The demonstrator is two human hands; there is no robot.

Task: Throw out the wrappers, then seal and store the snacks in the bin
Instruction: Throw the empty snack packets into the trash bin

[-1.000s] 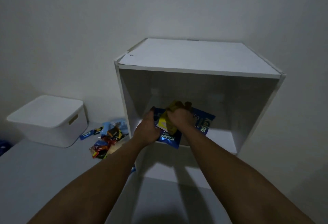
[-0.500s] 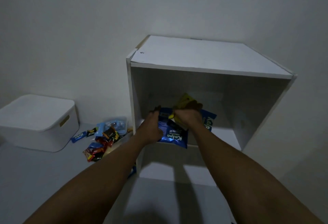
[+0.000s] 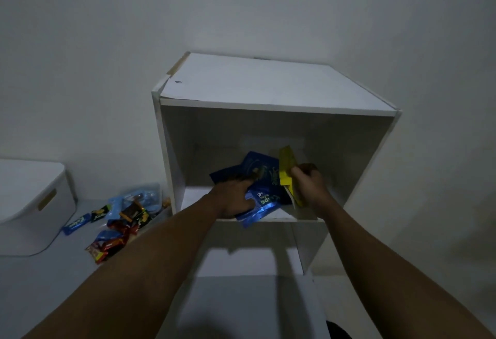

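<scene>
"Snack bags (image 3: pixel 264 177), where were they?"

"Inside the white cube shelf (image 3: pixel 268 83), on its lower board. They were flat pouches of glossy blue foil with pale lettering, overlapping, and one crinkled corner hung over the board's front edge."

"And the left grip (image 3: pixel 233 199)?"

"It grasped those blue pouches, fingers spread over the top and thumb against the foil below."

"The right grip (image 3: pixel 308 185)?"

"Clenched round a yellow packet (image 3: pixel 287 169), thin and rectangular, held upright on edge just beside the blue foil."

"What else was on the desk (image 3: pixel 40 285)?"

"A loose heap of wrappers (image 3: pixel 120 220) lay left of the shelf: small shiny pieces in blue, red and dark brown, some like bars. Further left stood a white bin (image 3: pixel 32 204) of smooth plastic, with rounded corners, its lid on and a slot handle in its side."
</scene>
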